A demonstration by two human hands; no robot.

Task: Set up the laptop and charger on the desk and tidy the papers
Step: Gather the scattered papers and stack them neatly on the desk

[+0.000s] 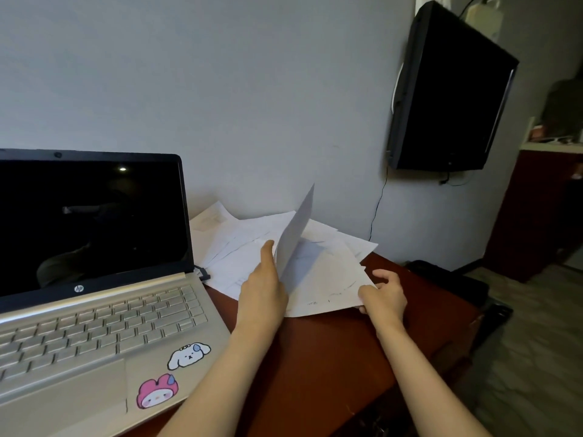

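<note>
With thumb and fingers of left hand (263, 288), pinching one sheet (296, 228) up on edge; with curled fingers of right hand (385, 294), gripping the papers (325, 279) at their near right corner. Best to gather the fanned spread from the desk's (331, 357) far edge, squaring gently, without creasing. Along the left edge: open laptop (94, 326), charger plug (202, 274) at its side. Beyond: grey wall (252, 89), mounted TV (448, 89).

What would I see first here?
The left hand holds one sheet up over a messy pile of white papers on the desk, and the right hand grips the pile's corner. At the left stands an open laptop with a dark screen and two cartoon stickers.
</note>
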